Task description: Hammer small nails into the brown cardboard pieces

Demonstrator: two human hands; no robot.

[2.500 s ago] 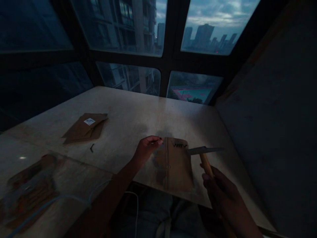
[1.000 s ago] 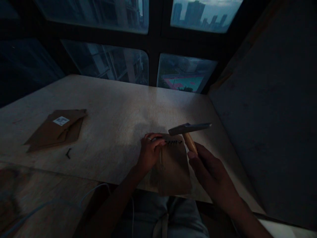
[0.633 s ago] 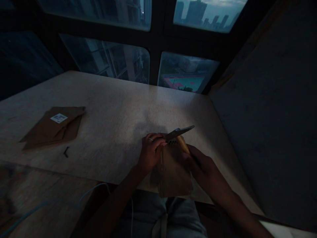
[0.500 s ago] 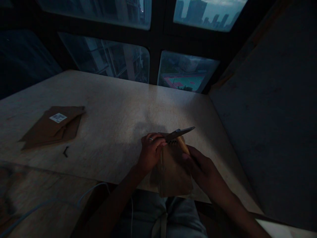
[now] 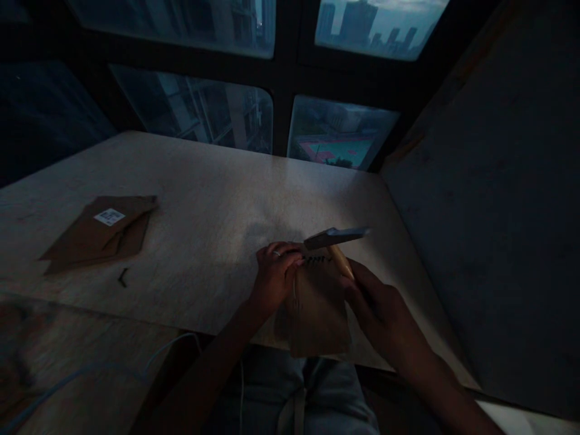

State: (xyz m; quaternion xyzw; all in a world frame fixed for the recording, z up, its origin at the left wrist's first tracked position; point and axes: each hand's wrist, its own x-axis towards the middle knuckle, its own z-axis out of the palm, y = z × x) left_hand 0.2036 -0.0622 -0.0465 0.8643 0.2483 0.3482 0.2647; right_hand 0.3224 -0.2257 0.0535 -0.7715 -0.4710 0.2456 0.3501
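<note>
My right hand is wrapped round the wooden handle of a hammer. Its long, flat metal head is raised above the far end of a brown, box-like block. That block lies at the table's near edge, and several small dark pieces, perhaps nails, run in a row across its far end. My left hand, with a ring on one finger, rests at the block's far left corner. Its thumb and fingertips are pressed together beside the row; what they pinch is too small and dark to make out.
A pale table runs up to dark-framed windows. On its left lie flat brown cardboard pieces with a white label and a small bent dark piece. A thin cable hangs at the front left. A grey wall stands right.
The hammer has moved up and slightly right, its head now clear of my left fingers. My right hand has shifted right with it. My left hand stays at the block's corner.
</note>
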